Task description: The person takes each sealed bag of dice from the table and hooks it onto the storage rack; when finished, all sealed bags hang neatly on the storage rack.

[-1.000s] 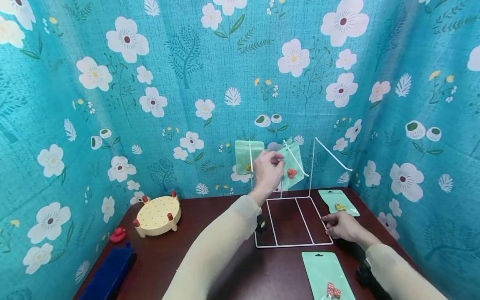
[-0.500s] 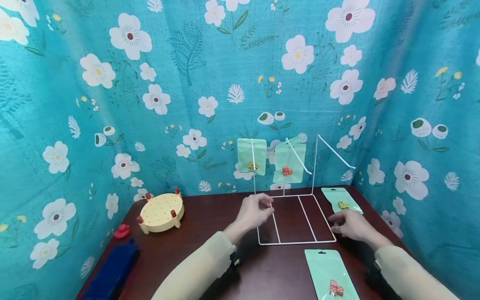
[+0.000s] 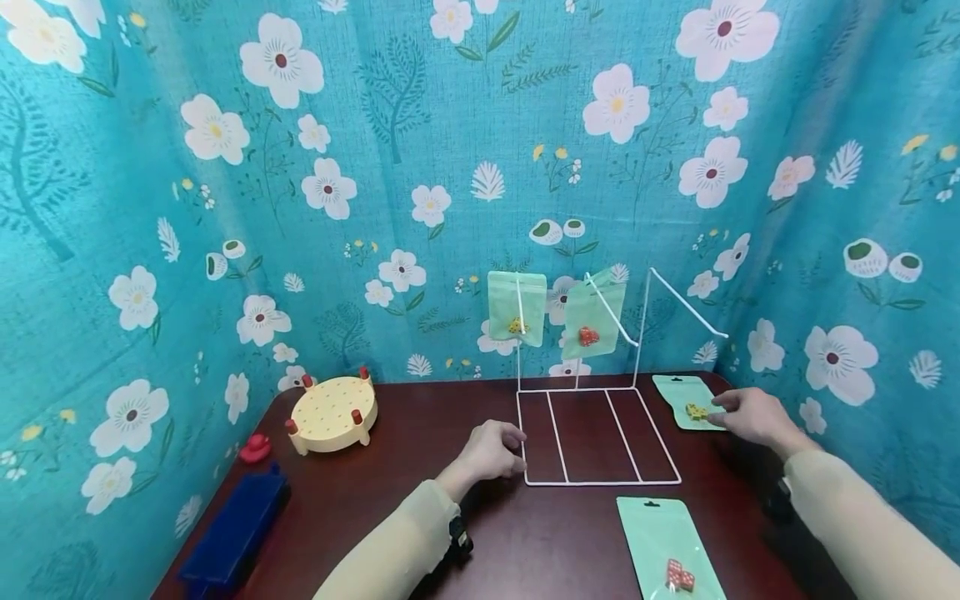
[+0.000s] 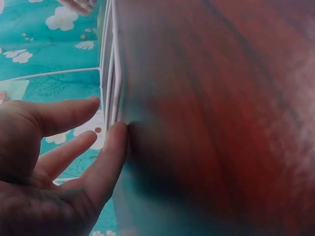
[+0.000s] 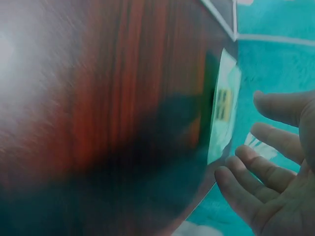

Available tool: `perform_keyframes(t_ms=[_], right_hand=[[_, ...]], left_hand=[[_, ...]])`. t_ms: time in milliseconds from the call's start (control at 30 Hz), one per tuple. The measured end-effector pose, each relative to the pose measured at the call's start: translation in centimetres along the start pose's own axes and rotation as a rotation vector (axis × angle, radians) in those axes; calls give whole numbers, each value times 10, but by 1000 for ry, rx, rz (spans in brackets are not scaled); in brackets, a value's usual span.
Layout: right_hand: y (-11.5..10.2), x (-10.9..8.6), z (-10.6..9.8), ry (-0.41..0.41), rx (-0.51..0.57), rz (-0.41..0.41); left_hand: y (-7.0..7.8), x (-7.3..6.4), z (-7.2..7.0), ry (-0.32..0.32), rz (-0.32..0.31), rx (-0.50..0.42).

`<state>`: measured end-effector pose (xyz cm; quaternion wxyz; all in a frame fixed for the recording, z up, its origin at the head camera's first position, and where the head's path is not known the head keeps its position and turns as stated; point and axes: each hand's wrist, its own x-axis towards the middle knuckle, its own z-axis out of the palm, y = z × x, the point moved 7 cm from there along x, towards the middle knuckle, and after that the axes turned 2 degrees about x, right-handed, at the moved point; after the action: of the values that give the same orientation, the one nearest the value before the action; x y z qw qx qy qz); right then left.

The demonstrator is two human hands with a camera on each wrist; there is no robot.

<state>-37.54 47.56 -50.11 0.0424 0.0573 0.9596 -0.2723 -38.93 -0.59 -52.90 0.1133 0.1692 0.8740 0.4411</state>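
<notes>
A white wire rack [image 3: 602, 483] stands on the table, with upright hooks at its back. Two green zip bags hang from it: one with yellow dice [image 3: 502, 300], one with red dice [image 3: 581, 312]. My left hand [image 3: 487, 452] is by the base's left wire; in the left wrist view its thumb and fingers [image 4: 114, 142] are apart, a fingertip close to the wire. A green bag with yellow pieces [image 3: 678, 392] lies right of the rack. Over its right edge reaches my right hand [image 3: 757, 418], fingers spread in the right wrist view; contact is unclear.
Another green bag with red dice [image 3: 652, 533] lies at the front right. To the left are a cream round pegged stand [image 3: 330, 412], a red toy duck [image 3: 256, 448] and a dark blue object [image 3: 234, 529]. A flowered curtain [image 3: 450, 250] encloses the table.
My left hand has let go of the hanging red-dice bag and come down to the rack's left side. My right hand has moved from the rack's right edge to the lying yellow-piece bag.
</notes>
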Motion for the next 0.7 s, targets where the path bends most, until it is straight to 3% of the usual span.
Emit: perform_keyframes(t_ms=[333,600,700], right_hand=[[31,21,10,-36,86,135],[34,30,8,34,132,169],[38,34,7,51,130,168]], left_hand=[[-5,-2,11,-5,-47,-146],[-3,-2,11,62,-39,-51],[-6,2,13,84,5,-10]])
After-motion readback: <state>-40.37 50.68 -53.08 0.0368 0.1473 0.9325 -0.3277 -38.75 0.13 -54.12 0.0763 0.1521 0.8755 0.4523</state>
